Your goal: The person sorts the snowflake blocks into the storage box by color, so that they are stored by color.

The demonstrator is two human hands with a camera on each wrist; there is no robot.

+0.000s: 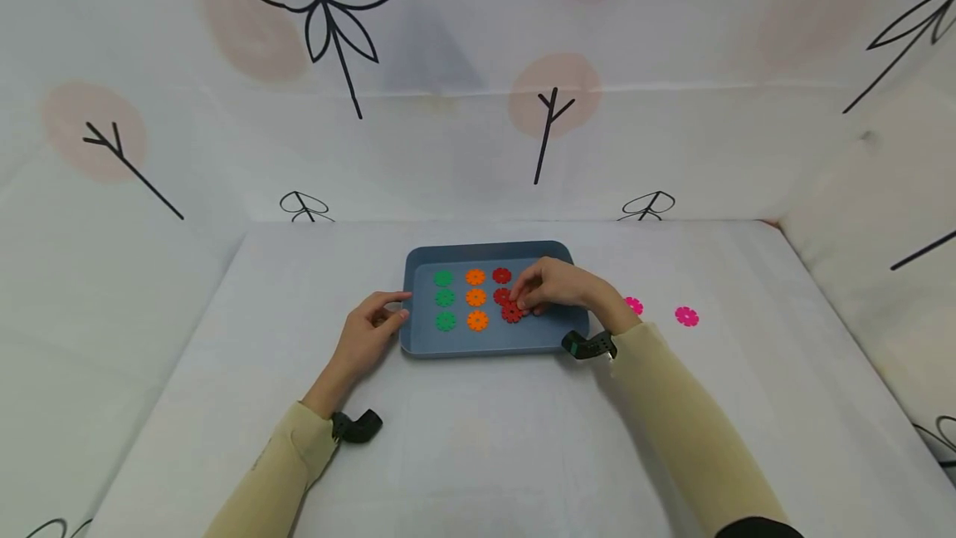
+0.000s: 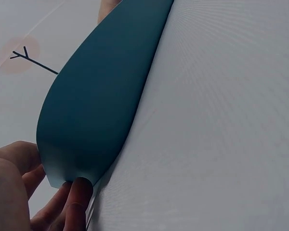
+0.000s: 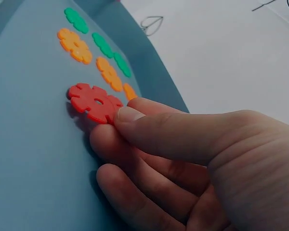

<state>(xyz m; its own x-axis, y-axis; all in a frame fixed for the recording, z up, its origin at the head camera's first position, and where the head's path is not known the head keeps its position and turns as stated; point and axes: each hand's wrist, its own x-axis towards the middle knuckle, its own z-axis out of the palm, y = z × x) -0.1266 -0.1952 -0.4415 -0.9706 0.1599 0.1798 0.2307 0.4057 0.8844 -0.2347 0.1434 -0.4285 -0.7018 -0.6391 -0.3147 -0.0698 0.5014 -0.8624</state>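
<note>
A blue-grey tray [image 1: 459, 341] lies on the white-covered table. My left hand [image 1: 368, 328] touches its left end with the fingertips; in the left wrist view, fingers [image 2: 79, 192] rest against the tray's outer wall. Over the tray, my right hand [image 1: 558, 283] pinches a red notched flower-shaped disc [image 3: 94, 102] between thumb and fingers. That disc is tilted and sits close to the middle red disc [image 1: 501, 296] in the head view. Farther back lies another red disc [image 1: 502, 275]. Columns of orange discs [image 1: 476, 297] and green discs [image 1: 445, 297] stand to the left.
Right of the tray, two pink discs lie on the table: one partly behind my right forearm [image 1: 634, 305], the other [image 1: 687, 316] farther right. Patterned white cloth [image 1: 448, 156] rises behind the table and at both sides.
</note>
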